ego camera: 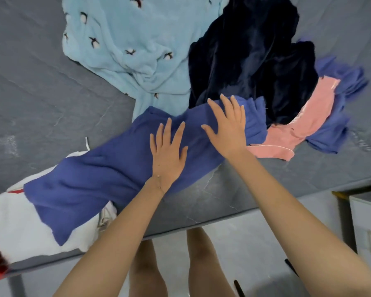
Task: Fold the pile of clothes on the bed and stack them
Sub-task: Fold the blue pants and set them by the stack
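left of the left hand [167, 155], a white-and-red garment [13, 228] lay under the long folded blue garment [90, 185], probably as the stack's base. the left hand and the right hand [227, 127] lay flat, fingers spread, gripping nothing, apparently smoothing the blue cloth. beyond the right hand lay the unfolded light blue printed fleece [124, 35], navy garment [251, 50] and pink garment [304, 125].

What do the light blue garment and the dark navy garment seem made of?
The light blue garment looks like plush fleece, matte, with a fuzzy nap. The dark navy garment looks like velvet or velour, given the soft sheen on its folds.
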A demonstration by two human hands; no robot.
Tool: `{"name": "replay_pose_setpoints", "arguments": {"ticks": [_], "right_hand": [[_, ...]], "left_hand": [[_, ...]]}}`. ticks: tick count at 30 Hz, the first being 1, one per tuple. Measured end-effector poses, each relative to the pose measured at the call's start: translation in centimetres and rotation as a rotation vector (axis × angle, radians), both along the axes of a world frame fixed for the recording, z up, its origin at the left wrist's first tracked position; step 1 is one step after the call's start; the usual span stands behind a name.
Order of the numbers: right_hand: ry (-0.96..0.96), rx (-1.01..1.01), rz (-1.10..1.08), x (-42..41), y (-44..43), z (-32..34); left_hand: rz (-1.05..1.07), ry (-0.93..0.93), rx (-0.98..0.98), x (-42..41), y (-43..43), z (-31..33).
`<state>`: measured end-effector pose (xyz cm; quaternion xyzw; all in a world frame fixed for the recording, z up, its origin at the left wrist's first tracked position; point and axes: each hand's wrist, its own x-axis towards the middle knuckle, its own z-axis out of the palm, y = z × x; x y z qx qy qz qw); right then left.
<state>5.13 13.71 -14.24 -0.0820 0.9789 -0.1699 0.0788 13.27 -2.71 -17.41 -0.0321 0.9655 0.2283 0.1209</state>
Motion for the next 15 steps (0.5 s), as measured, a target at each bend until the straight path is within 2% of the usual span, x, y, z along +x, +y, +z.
{"name": "replay_pose_setpoints", "arguments": {"ticks": [6, 15], "right_hand": [[-0.084, -0.054, -0.155, -2.5, 4.7, -0.3], [-0.172, 0.006, -0.153, -4.2, 8.5, -1.9]], "left_hand": [[-0.089, 0.033, 0.013, -2.1, 3.6, 0.1], [-0.198, 0.017, -0.075, -3.8, 6.8, -1.0]]}}
